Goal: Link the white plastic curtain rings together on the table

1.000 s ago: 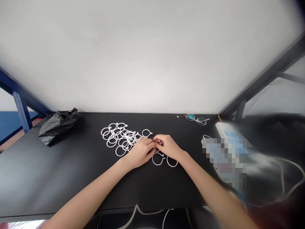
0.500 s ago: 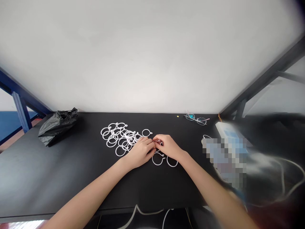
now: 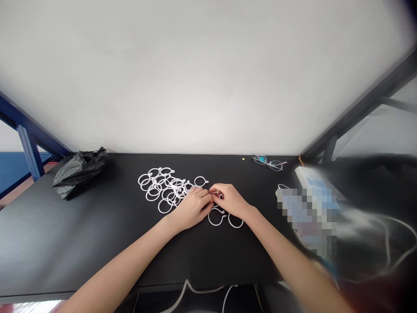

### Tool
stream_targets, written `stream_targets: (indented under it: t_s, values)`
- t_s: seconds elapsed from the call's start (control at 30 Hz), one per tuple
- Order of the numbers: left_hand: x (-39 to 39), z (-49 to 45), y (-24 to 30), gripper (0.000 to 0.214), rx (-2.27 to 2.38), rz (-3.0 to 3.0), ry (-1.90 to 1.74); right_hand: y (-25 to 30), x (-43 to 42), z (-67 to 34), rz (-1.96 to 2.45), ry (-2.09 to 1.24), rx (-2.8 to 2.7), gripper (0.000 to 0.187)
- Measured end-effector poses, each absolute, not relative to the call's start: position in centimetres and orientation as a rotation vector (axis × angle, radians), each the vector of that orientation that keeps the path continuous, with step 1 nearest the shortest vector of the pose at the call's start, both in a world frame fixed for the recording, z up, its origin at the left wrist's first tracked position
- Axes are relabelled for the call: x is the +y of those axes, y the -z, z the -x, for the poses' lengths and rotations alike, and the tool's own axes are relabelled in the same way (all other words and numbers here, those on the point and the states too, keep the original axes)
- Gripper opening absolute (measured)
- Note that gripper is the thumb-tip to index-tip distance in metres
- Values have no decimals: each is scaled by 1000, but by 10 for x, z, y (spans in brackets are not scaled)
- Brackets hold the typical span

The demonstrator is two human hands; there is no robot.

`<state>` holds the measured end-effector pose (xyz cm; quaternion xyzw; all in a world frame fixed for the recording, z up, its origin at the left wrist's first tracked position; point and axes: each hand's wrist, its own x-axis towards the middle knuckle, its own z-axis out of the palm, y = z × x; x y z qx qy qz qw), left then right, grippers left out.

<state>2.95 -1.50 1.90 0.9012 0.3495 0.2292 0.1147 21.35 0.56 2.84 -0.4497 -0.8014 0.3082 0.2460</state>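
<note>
My left hand (image 3: 195, 207) and my right hand (image 3: 230, 200) meet over the black tabletop, fingertips pinched together on a white plastic ring (image 3: 220, 196). Most of that ring is hidden behind the fingers; a bit of its clasp end shows at my right fingertips. Just below the hands lies an opened white ring (image 3: 215, 217), its ends apart. Another white ring (image 3: 235, 221) is partly covered by my right wrist. To the left of my left hand spreads a loose pile of white rings (image 3: 165, 206), several overlapping. One white ring (image 3: 200, 181) rests at the pile's upper right.
A crumpled black plastic bag (image 3: 80, 171) sits at the table's left. Eyeglasses (image 3: 267, 163) and a tiny yellow bit (image 3: 243, 159) lie near the wall. On the right are a white box (image 3: 311, 178), a blurred-out item (image 3: 302, 217) and white cables (image 3: 387, 239). Cables also hang below the front edge.
</note>
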Motion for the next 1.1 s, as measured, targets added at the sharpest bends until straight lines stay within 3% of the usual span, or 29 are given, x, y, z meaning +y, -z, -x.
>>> stream_targets:
  t_s: [1.1]
  values:
    - [-15,-29,-18,15,1041,-2647,-638,-30,5,-213,1221,-843,-2195,13]
